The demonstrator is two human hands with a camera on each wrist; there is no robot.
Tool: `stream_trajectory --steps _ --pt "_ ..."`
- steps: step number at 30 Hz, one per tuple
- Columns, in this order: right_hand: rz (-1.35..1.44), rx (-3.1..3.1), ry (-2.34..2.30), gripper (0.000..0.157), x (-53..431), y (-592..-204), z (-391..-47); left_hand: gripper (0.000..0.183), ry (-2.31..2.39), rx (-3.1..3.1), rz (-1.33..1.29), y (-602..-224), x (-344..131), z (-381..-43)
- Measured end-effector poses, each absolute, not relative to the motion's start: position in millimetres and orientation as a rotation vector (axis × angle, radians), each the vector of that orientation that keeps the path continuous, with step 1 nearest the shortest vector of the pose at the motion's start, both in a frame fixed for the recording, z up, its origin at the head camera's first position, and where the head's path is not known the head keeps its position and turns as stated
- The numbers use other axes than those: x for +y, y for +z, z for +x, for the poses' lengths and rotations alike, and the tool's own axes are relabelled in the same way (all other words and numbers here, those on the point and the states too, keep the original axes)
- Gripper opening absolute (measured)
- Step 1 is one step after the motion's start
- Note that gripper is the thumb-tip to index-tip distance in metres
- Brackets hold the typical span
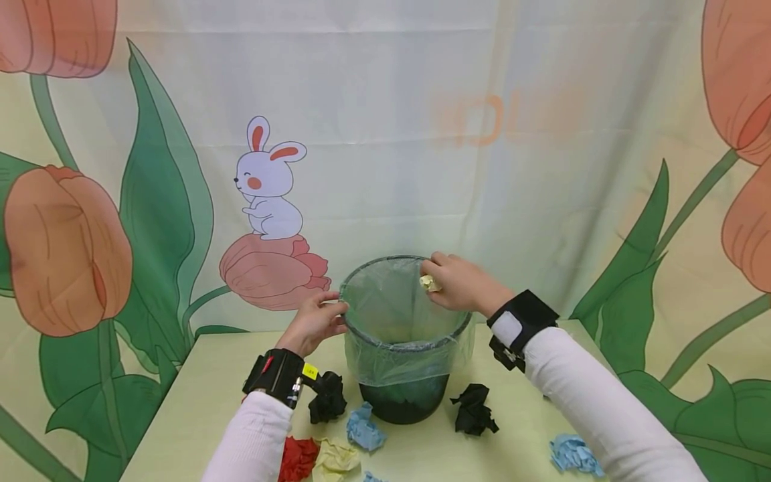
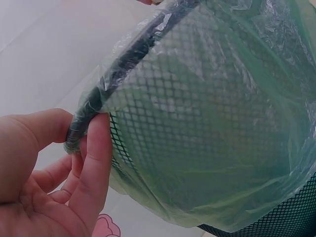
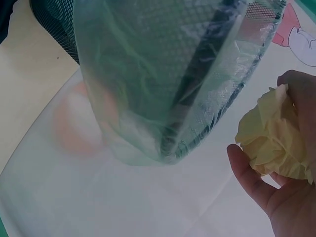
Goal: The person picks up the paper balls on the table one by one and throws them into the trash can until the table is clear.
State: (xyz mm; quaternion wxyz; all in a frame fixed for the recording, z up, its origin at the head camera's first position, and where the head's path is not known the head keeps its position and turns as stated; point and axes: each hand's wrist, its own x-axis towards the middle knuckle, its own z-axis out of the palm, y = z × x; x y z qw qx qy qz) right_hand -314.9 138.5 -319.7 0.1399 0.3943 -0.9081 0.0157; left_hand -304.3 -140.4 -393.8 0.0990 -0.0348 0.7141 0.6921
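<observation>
A dark mesh wastebasket (image 1: 405, 402) stands upright on the table, its rim covered by a thin green plastic bag (image 1: 391, 365). On the left side of the rim, my left hand (image 1: 314, 323) pinches the edge between thumb and finger, as the left wrist view shows with the bag-covered rim (image 2: 131, 61). My right hand (image 1: 460, 284) grips a crumpled yellow paper ball (image 1: 430, 283) over the right part of the bin's opening. Seen from the right wrist, the yellow paper ball (image 3: 274, 136) sits between the thumb and fingers, apart from the rim.
Around the bin's foot lie black paper balls (image 1: 474, 410), a blue one (image 1: 364, 427), a red one (image 1: 298, 458) and a yellow one (image 1: 334, 459). Another blue ball (image 1: 573, 454) is by the right sleeve. A printed curtain (image 1: 385, 167) hangs behind the table (image 1: 199, 395).
</observation>
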Motion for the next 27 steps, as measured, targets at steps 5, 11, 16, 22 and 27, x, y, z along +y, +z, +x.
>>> stream_trajectory --steps 5,11,16,22,27 --pt "1.160 -2.615 0.065 0.025 135.0 -318.5 -312.2 0.054 2.040 2.119 -0.106 -393.9 -140.1 -305.0" --pt "1.157 -2.634 0.060 0.025 132.7 -318.3 -309.3 0.054 2.043 2.117 -0.112 -393.8 -139.7 -304.6" --pt "1.117 -2.656 0.055 0.026 133.4 -318.4 -308.3 0.054 2.041 2.116 -0.114 -393.4 -139.4 -304.0" --pt "1.080 -2.680 0.057 0.029 133.9 -317.9 -308.9 0.054 2.039 2.115 -0.113 -393.5 -139.8 -304.4" --pt "1.062 -2.674 0.061 0.031 133.8 -318.3 -309.7 0.054 2.038 2.113 -0.112 -393.1 -140.0 -303.7"
